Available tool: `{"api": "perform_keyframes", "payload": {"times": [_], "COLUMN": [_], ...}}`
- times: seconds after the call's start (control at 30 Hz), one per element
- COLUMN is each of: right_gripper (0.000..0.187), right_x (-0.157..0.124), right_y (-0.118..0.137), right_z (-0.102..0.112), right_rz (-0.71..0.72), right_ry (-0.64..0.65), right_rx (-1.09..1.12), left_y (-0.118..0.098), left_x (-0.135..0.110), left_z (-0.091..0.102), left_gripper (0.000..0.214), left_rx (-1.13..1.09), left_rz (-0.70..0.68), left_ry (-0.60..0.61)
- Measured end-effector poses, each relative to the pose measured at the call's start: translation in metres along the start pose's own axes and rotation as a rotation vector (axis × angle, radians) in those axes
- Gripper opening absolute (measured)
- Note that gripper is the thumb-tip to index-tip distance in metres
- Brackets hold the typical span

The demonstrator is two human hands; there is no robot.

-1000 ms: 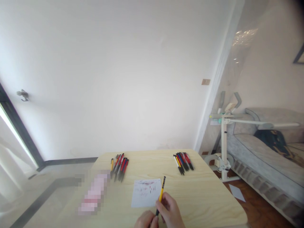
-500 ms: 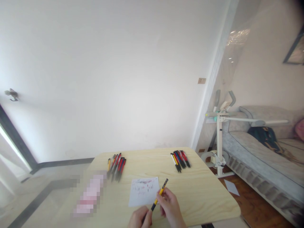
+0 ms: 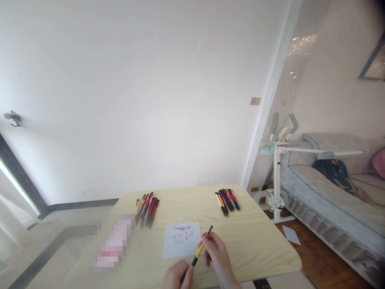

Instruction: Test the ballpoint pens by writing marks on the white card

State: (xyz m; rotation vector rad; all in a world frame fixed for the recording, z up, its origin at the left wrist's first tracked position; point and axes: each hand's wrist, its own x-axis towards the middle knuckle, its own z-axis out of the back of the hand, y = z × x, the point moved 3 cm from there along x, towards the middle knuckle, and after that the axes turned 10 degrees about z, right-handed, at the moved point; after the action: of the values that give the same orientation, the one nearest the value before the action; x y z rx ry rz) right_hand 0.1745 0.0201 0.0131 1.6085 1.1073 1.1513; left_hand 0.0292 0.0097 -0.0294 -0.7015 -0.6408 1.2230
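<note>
A yellow pen point(image 3: 199, 249) with black ends slants between my two hands over the table's near side. My right hand point(image 3: 217, 253) pinches its yellow barrel close to the upper black end. At the lower end, my left hand point(image 3: 178, 274) is closed on the black grip, which hides the tip. Just beyond my hands lies a white sheet of paper point(image 3: 180, 251) with rows of dark and reddish pen marks. One row of pens point(image 3: 147, 208) rests at the table's far left, and another group of pens point(image 3: 227, 201) at the far right.
The light wooden table point(image 3: 255, 241) has rounded corners and faces a white wall. A pixelated pink patch point(image 3: 112, 245) covers its left side. To the right stand a white exercise machine point(image 3: 277, 180) and a grey sofa point(image 3: 319, 180); a paper point(image 3: 291, 235) lies on the floor.
Both hands keep hold of the yellow pen in nearly the same place. The camera view has shifted slightly, and the right hand has moved a little.
</note>
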Motion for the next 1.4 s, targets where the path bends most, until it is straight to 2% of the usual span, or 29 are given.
{"api": "perform_keyframes", "payload": {"times": [0.37,0.6,0.77,0.9,1.13,1.4], "right_gripper": [0.034,0.043,0.041,0.043,0.054,0.055], "right_x": [0.0,0.0,-0.001,-0.004,-0.007,-0.007], "right_y": [0.008,0.007,-0.003,-0.004,-0.003,-0.006], "right_z": [0.003,0.005,0.004,-0.002,-0.004,0.0], "right_rz": [0.015,-0.082,-0.243,-0.301,-0.343,-0.36], "right_ry": [-0.027,-0.035,-0.041,0.009,0.078,0.104], "right_rx": [0.031,0.311,0.559,0.701,0.783,0.851], "left_y": [-0.01,-0.032,-0.035,-0.037,-0.035,-0.034], "left_x": [-0.002,-0.008,-0.007,-0.008,-0.01,-0.009], "left_z": [0.007,0.02,0.022,0.023,0.022,0.022], "left_gripper": [0.041,0.036,0.036,0.034,0.034,0.036], "left_rx": [-0.004,0.006,0.006,0.009,0.004,-0.048], "left_rz": [-0.028,0.001,0.012,-0.004,0.008,0.042], "left_ry": [0.007,0.057,0.057,0.062,0.05,0.073]}}
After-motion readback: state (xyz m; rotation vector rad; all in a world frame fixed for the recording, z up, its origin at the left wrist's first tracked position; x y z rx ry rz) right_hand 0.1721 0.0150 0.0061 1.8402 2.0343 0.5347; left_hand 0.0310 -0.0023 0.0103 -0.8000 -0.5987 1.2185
